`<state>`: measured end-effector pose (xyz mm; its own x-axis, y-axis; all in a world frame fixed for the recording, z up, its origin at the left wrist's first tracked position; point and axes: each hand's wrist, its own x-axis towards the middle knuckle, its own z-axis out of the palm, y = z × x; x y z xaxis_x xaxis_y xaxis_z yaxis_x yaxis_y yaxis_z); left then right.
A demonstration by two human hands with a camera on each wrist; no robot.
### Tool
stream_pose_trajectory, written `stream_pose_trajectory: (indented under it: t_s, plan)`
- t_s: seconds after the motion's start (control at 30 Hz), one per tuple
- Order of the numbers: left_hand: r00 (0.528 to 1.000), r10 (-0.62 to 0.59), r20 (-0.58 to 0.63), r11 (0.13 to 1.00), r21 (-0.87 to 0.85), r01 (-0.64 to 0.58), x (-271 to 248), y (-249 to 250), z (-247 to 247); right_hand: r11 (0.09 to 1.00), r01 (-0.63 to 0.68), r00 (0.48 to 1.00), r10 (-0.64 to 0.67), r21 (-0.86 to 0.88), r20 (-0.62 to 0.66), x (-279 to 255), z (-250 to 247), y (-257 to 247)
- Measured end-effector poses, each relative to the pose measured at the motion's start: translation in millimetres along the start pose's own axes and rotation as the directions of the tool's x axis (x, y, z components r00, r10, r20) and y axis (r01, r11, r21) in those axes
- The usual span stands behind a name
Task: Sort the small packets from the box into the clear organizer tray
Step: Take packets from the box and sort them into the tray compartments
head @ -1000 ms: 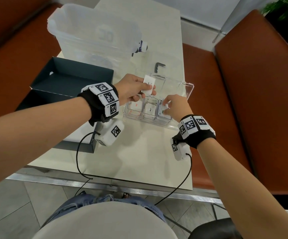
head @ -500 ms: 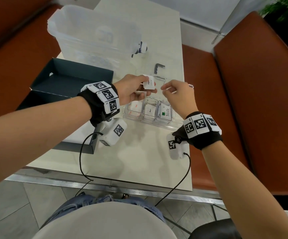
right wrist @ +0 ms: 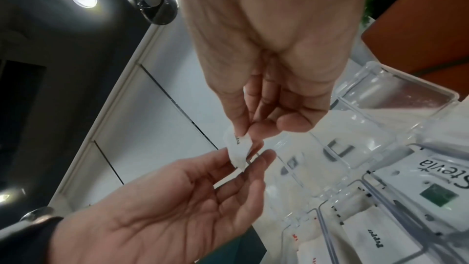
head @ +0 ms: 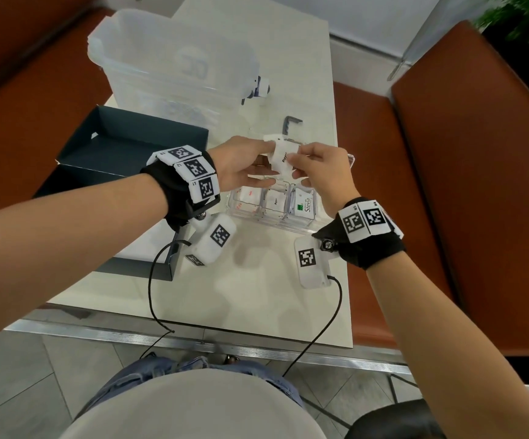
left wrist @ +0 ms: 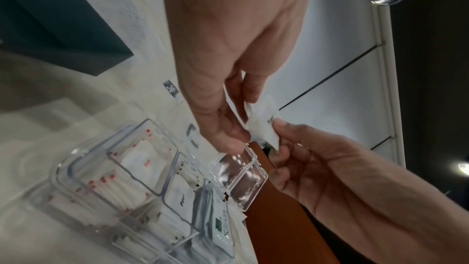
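One packet, white with black lettering, hangs in the air above the far half of the tray, pinched from both sides. The left hand grips its left edge between thumb and fingers, and the right hand pinches its right edge between thumb and forefinger; the right wrist view shows the same pinch, with the left palm turned up beneath it. The tray is one clear organizer on the bench, just in front of both hands, its hinged lid lying open at the far side. Its near row has three filled compartments: the left one holds packets with red print, the middle one packets with black print, and the right one packets marked Stevia with a green square. How many packets stand in each I cannot tell; the left wrist view shows them packed on edge. One dark box lies open on the bench to the left of the tray, beside the left forearm. One large translucent bin stands behind the box at the far end. One small dark angled piece lies on the bench just beyond the hands.
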<state>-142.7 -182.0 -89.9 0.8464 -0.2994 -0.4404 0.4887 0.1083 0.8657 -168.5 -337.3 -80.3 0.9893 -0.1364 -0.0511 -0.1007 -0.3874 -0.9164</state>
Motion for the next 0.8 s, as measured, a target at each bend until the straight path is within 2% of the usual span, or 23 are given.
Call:
stream_pose_trajectory:
  t_s: [0.17,0.3,0.47,0.8]
  plan:
    - [0.997,0.065,0.043,0.985,0.158,-0.071,-1.6,-1.8,-4.9,0.998,-0.057,0.998,0.058,0.03,-0.026,3.1,-2.3,6.3]
    - [0.989,0.073,0.126,0.959,0.264,-0.104,-1.9,-3.5,-5.7,0.999,-0.006,0.999,0.004,-0.042,-0.05,2.9,-0.7,10.8]
    - [0.982,0.085,0.167,0.929,0.342,-0.138,-1.5,-4.6,-5.8,0.998,0.016,0.999,-0.019,-0.059,-0.048,1.7,0.5,10.5]
    - [0.983,0.059,0.173,0.889,0.439,-0.131,2.5,-5.4,-4.1,0.963,0.114,0.99,-0.09,-0.243,0.106,21.7,-3.7,0.0]
